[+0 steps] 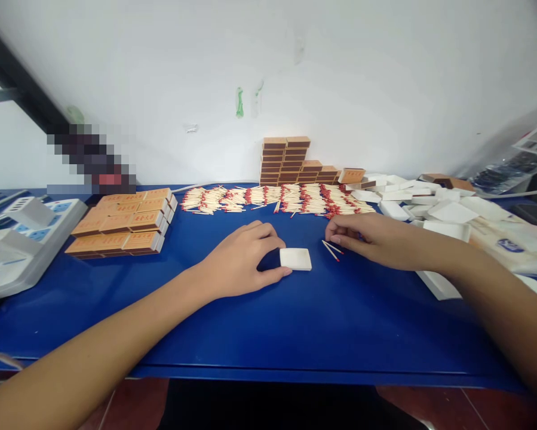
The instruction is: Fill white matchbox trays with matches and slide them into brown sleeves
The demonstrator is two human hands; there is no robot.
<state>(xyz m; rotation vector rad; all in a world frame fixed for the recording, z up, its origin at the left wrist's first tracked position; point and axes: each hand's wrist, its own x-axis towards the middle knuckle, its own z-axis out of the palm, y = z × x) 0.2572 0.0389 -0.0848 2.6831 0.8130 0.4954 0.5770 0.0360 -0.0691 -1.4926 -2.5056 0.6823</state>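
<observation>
My left hand [246, 260] has its thumb and fingers closed around the left end of a small white matchbox tray [297, 259], which rests on the blue table. To the right of the tray, my right hand [362, 237] is closed in a pinch. A couple of red-tipped matches [333, 249] stick out below its fingertips, heads pointing down and to the right. Behind both hands, a long row of loose matches [295, 200] lies along the wall.
Orange matchboxes [129, 218] are grouped at the left beside a white power strip [44, 239]. More boxes [284, 161] are stacked against the wall. White trays [407, 194] lie heaped at the right, near a plastic packet [510, 242]. The table's front edge [295, 373] runs close to me.
</observation>
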